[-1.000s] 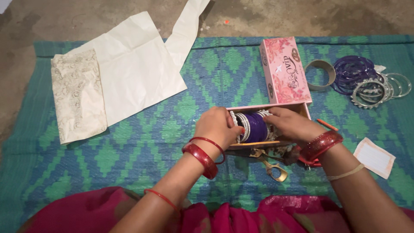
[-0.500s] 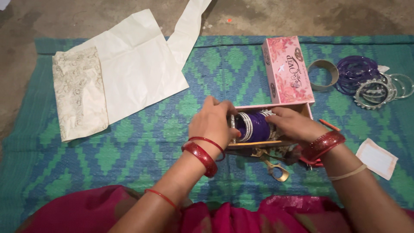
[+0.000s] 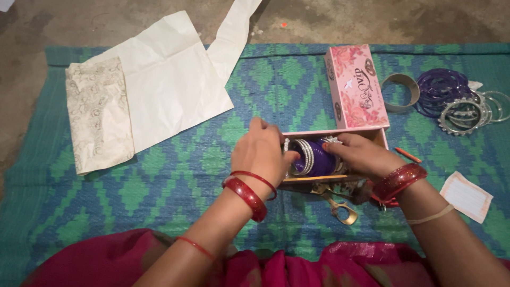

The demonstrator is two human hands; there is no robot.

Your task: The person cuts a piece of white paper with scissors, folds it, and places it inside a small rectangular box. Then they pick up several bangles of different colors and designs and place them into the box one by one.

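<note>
A roll of purple and silver bangles (image 3: 311, 155) lies inside an open pink box (image 3: 380, 135) on the mat. My left hand (image 3: 260, 151) grips the left end of the roll, fingers over the box's left wall. From the other side, my right hand (image 3: 361, 154) presses on the roll's right end. The flowered pink lid (image 3: 357, 87) lies just beyond the box. Both wrists wear red bangles.
Gold-handled scissors (image 3: 340, 204) lie under the box's near side. Loose purple bangles (image 3: 441, 87), silver bangles (image 3: 470, 111) and a card ring (image 3: 401, 91) sit at the right. White paper (image 3: 170, 79), patterned paper (image 3: 98, 114), a small card (image 3: 467, 195) and an orange stick (image 3: 408, 154) lie on the blue-green woven mat (image 3: 159, 180).
My left hand has slid a little left, onto the box's left end. The bangle roll has settled slightly lower in the box. My right hand has barely moved.
</note>
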